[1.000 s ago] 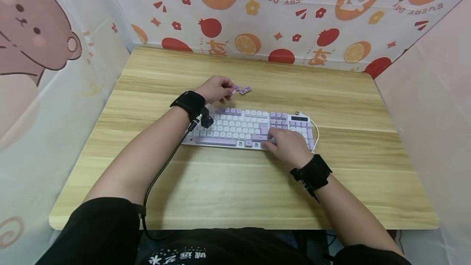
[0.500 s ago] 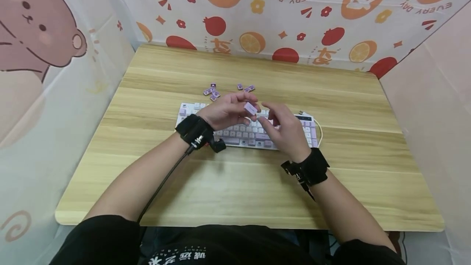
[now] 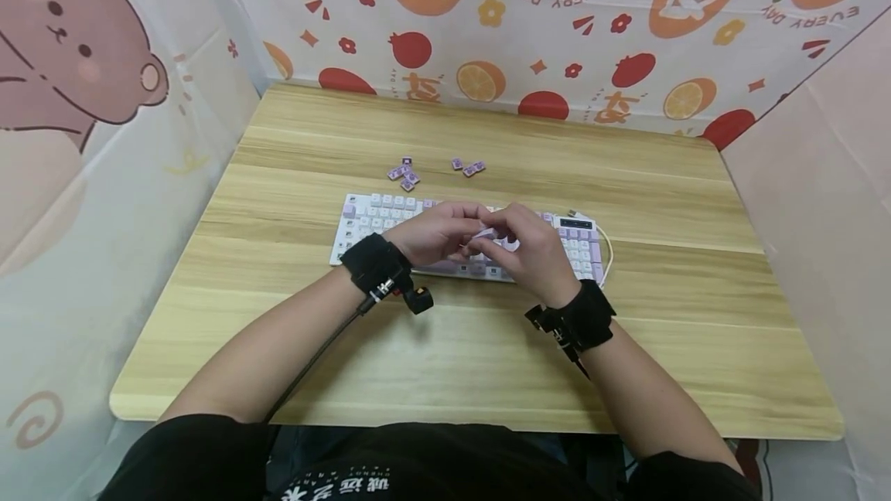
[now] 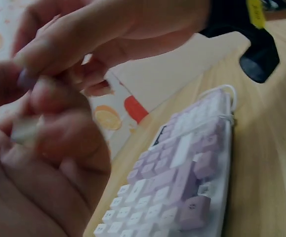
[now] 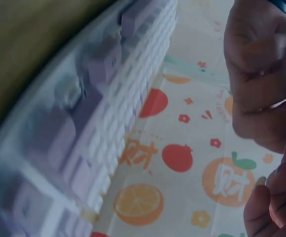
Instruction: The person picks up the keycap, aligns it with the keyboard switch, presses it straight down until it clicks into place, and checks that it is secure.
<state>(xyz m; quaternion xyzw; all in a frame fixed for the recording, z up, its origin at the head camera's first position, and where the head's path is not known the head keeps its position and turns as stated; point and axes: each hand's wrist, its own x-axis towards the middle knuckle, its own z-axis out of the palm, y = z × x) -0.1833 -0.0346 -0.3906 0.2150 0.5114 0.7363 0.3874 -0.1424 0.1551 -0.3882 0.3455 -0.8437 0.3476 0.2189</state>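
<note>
Above the middle of a white-and-purple keyboard (image 3: pixel 379 215) my two hands meet. A long purple keycap (image 3: pixel 486 233) is pinched there, with fingertips of my left hand (image 3: pixel 433 235) and my right hand (image 3: pixel 541 255) both at it. From the left wrist view, only a purple sliver (image 4: pixel 26 80) shows between the blurred fingers; the rest of the keycap is hidden. Some sockets at the keyboard's left end and in its front row lie bare. Behind the board, several small purple keycaps (image 3: pixel 407 176) form one group, and a few more keycaps (image 3: pixel 470 169) lie to its right.
The board rests on a wooden table (image 3: pixel 668 346). Its white cable (image 3: pixel 609 246) loops at the right end, near a USB plug (image 3: pixel 574 214). Fruit-printed cloth (image 3: pixel 529 29) hangs along the back, with more cloth at both sides.
My left hand has come from the loose keycaps back over the keyboard with the purple keycap. My right hand has lifted off the keys and moved left to take hold of it too.
</note>
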